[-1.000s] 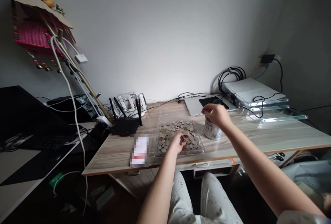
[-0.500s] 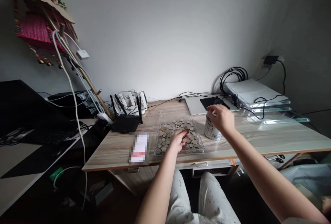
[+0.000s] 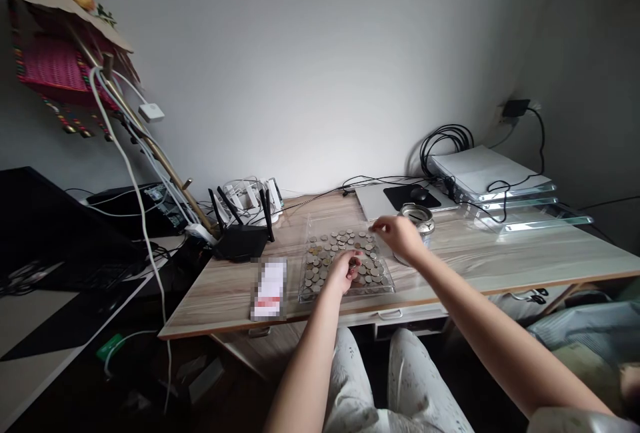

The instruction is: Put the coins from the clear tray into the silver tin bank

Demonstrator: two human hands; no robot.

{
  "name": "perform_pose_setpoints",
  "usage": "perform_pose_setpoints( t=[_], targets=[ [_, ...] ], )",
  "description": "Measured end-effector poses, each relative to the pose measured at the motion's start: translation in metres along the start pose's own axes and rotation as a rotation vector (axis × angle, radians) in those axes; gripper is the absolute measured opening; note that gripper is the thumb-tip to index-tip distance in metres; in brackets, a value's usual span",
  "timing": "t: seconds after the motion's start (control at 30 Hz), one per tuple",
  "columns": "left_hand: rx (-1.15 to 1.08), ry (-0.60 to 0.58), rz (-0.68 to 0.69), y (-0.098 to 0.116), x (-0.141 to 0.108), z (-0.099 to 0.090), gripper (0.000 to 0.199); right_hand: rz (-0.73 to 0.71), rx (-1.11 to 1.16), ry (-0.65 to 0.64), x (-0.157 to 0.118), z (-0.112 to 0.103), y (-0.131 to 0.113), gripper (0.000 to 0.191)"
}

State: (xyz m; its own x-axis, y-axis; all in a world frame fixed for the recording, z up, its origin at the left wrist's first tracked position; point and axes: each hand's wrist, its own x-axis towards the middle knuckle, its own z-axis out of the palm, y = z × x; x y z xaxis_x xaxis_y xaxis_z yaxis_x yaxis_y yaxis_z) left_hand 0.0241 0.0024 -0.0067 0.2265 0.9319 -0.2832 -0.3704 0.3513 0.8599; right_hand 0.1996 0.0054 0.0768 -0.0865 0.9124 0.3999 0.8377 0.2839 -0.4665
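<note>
Many coins (image 3: 336,250) lay flat in a clear tray (image 3: 305,291) near the front edge of the desk (image 3: 500,256), its long axis running from the person toward the wall. The left hand (image 3: 344,270) rested on the coins, fingers curled about what seemed a few; the right hand (image 3: 399,235) hovered at the tray's far right corner, fingertips pinched, whether on a coin I cannot tell. Sorting appeared under way; the next pick called for a fine pinch. The open tin (image 3: 419,217) stood upright just right of the tray.
</note>
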Motion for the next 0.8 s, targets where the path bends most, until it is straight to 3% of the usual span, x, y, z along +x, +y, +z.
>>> perform_pose_setpoints(
  t=[0.1,0.2,0.3,0.43,0.53,0.63,0.73,0.8],
  targets=[
    [-0.043,0.034,-0.028,0.0,0.001,0.0,0.009,0.097,-0.09,0.15,0.015,-0.043,0.024,0.022],
    [-0.064,0.064,-0.042,0.0,0.002,0.0,0.013,0.192,-0.257,0.098,0.024,-0.066,0.05,0.02],
    [-0.04,0.071,-0.036,0.0,0.001,0.001,0.018,0.225,-0.34,0.021,0.026,-0.07,0.064,0.02],
    [-0.002,0.064,-0.037,-0.001,0.0,0.001,0.021,0.224,-0.316,-0.009,0.024,-0.067,0.065,0.021],
    [0.017,0.043,-0.041,0.0,-0.002,0.001,0.022,0.153,-0.306,0.09,0.018,-0.06,0.048,0.024],
    [0.016,0.032,-0.041,0.0,-0.003,0.001,0.023,-0.024,-0.269,0.183,0.002,-0.037,0.018,0.026],
    [-0.012,0.053,-0.037,0.0,-0.003,0.002,0.023,-0.289,-0.208,-0.089,-0.021,0.001,-0.011,0.021],
    [-0.033,0.083,-0.029,-0.001,-0.001,0.002,0.025,-0.39,-0.216,-0.24,-0.034,0.025,-0.024,0.018]
  ],
)
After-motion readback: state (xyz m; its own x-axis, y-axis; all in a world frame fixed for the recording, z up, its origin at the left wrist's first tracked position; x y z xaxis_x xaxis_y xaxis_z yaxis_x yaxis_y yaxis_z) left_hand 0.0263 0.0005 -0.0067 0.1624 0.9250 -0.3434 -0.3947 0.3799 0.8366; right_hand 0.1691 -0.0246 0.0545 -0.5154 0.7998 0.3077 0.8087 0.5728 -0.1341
